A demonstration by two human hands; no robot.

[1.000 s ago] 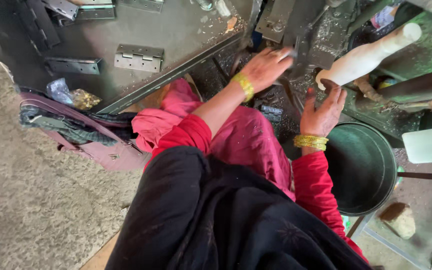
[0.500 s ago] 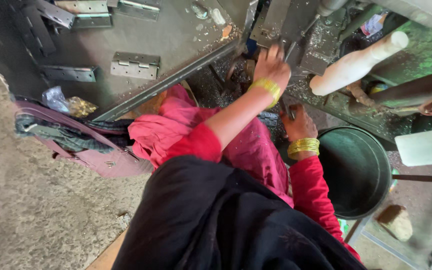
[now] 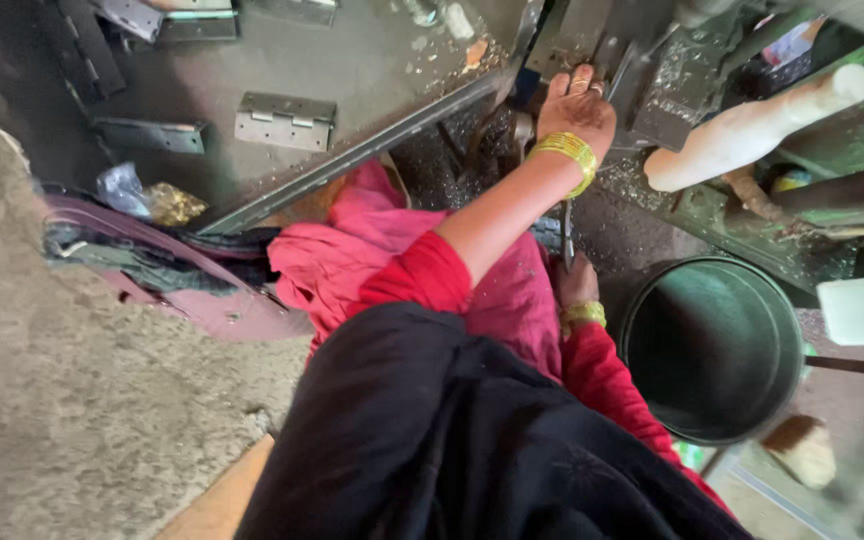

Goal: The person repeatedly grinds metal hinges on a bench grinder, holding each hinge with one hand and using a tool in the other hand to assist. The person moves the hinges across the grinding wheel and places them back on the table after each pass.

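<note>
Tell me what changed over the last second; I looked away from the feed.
The left hand reached farther up onto the metal machine part. The right hand dropped from beside the pale handle to the lap, by a thin metal piece. The hinge on the table and the dark bucket stayed put.

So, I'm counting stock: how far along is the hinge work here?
Done: assembled hinges lie on the metal table. In hand: the left hand is up at the press machine; the right hand sits low by a thin metal strip, grip unclear. Left: cannot tell; the dark bucket looks empty, and no pile of unfinished parts shows.
</note>
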